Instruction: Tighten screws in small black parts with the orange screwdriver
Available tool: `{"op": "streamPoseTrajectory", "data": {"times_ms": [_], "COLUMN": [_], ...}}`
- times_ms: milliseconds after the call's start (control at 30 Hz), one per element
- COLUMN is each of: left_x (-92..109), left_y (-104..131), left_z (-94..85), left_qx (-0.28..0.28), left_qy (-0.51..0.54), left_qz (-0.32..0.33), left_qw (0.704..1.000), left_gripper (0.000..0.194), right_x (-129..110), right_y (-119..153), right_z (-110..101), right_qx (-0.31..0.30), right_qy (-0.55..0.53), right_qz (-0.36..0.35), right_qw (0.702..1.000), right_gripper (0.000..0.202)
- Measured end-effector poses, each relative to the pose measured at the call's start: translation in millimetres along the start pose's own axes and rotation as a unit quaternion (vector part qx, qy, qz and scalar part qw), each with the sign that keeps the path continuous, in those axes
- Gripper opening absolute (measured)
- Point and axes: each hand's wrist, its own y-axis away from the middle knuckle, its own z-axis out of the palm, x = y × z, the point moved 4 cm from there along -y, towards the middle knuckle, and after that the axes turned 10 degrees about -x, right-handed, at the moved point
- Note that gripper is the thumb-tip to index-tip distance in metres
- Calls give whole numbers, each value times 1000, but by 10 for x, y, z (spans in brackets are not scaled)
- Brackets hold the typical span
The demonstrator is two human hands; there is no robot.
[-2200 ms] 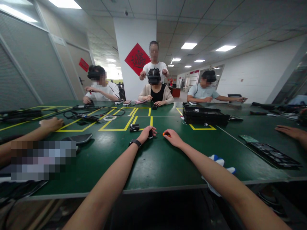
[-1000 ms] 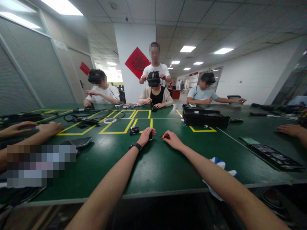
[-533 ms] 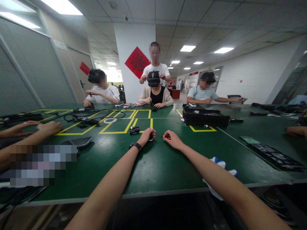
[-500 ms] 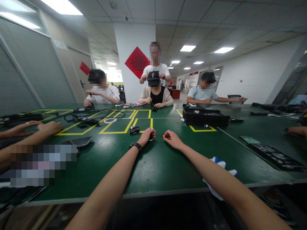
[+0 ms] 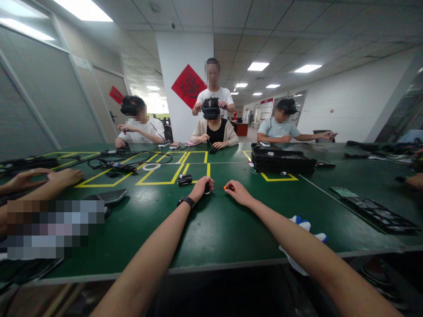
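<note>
My left hand (image 5: 201,187), with a dark band on its wrist, is closed around a small black piece with a pale lower edge (image 5: 207,189). The fingers hide most of that piece, so its kind is unclear. My right hand (image 5: 238,193) grips a screwdriver (image 5: 228,188) with an orange and black handle. Its thin shaft points left at the piece; whether the tip touches it cannot be made out. Just left of my left hand lies a black cylindrical part (image 5: 185,179) on the green table (image 5: 211,237).
Ahead on the right sits a black casing (image 5: 282,161), with a small white part (image 5: 284,173) before it. A circuit board assembly (image 5: 376,211) and a blue-white glove (image 5: 306,226) lie right. Cables (image 5: 125,165) spread left, near a co-worker's hands (image 5: 64,176). Other people sit opposite.
My hands keep nearly the same pose and grips. The view has shifted very slightly. A neighbour's hand at the far right edge has moved a little.
</note>
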Motion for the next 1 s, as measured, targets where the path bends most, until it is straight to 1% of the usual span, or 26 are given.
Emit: {"op": "streamPoseTrajectory", "data": {"times_ms": [167,367,500,567,733,867,933,1000], "left_x": [-4,16,12,17,39,23,2,-20], "left_y": [-4,6,1,2,14,7,-2,-9], "left_z": [3,9,7,7,15,5,-1,-8], "left_qx": [-6,-12,-11,-10,-8,-3,-7,-8], "left_qy": [3,4,9,7,5,0,1,3], "left_qz": [1,2,7,7,1,-2,-1,-3], "left_qw": [1000,1000,1000,1000,1000,1000,1000,1000], "left_gripper": [36,36,36,36,36,37,37,36], "right_x": [-4,48,23,-8,-33,27,51,57], "right_y": [-3,-48,-22,-5,-18,-50,-50,-39], "right_z": [1,9,-8,-20,-20,17,26,24], "right_qx": [-2,-13,4,10,4,-25,-28,-18], "right_qy": [-16,29,24,16,9,39,46,41], "right_qz": [4,10,0,-2,7,26,26,21], "right_qw": [1000,999,1000,1000,1000,999,998,999], "right_gripper": [20,27,17,15,19,34,32,26]}}
